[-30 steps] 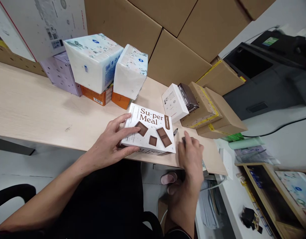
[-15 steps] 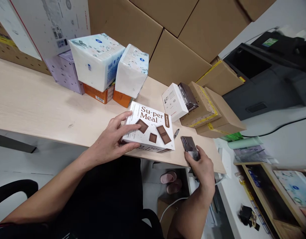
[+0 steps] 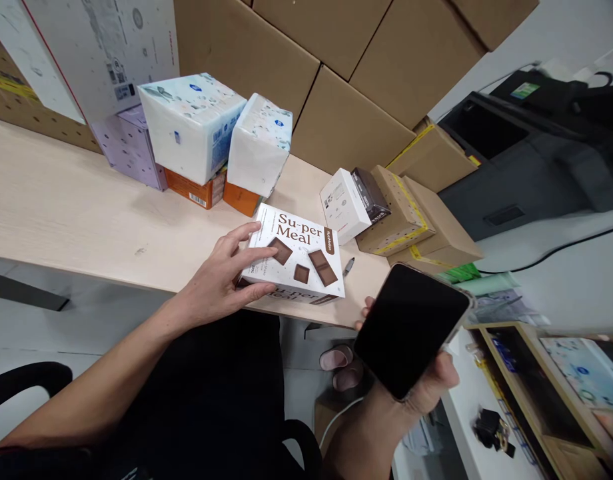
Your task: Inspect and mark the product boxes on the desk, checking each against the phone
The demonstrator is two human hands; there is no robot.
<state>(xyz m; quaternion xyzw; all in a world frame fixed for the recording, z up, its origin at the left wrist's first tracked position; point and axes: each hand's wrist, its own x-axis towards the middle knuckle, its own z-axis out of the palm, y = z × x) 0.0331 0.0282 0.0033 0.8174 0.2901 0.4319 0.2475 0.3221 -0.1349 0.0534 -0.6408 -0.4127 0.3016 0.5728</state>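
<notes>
A white Su-per Meal box (image 3: 306,233) with chocolate pieces printed on it lies flat on the table. My left hand (image 3: 226,273) grips its left end, thumb along the front edge and the other fingers over the top and far corner. In my right hand (image 3: 426,387) is a smartphone (image 3: 411,327) in a clear case, lifted above the table's right end. Its dark screen faces me and is tilted. Fingertips show past the phone's left edge; the rest of the fingers are hidden behind it. A pen (image 3: 348,267) lies just right of the box.
Tissue packs (image 3: 191,127) sit on orange boxes (image 3: 189,189) behind the left hand. A white box (image 3: 344,205), a dark box (image 3: 370,193) and cardboard boxes (image 3: 401,210) stand at the back right. Large cartons (image 3: 354,120) form a wall behind. Slippers (image 3: 335,358) lie on the floor.
My right hand has picked the smartphone up off the table and turned it so that its screen faces me. My left hand and the box have stayed in place.
</notes>
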